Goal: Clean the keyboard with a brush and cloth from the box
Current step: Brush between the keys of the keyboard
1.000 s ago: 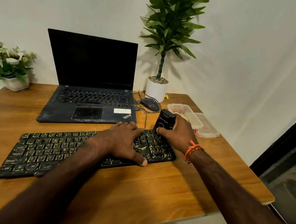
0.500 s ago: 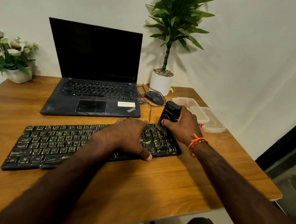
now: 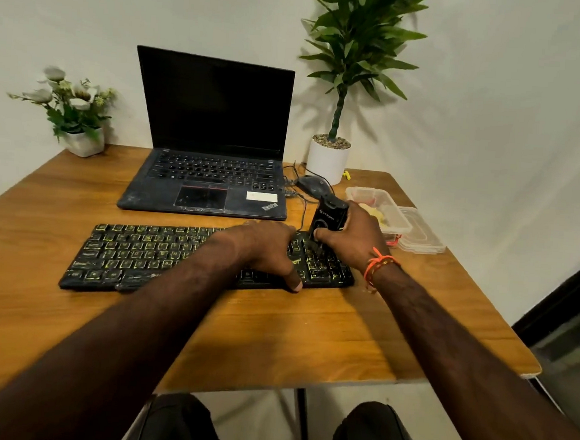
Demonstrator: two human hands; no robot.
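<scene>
Left hand (image 3: 262, 252) lies flat, fingers spread and relaxed, pressing the right half of the black keyboard (image 3: 149, 254) at frame centre; right hand (image 3: 356, 234) grips a black brush (image 3: 328, 217) upright, its lower end on the keyboard's far right corner. Right of centre, just beyond the right hand, a clear plastic box (image 3: 375, 201) stands open on the wooden table (image 3: 273, 335), something yellowish and something reddish inside, not identifiable; its lid (image 3: 421, 236) lies touching its right side.
</scene>
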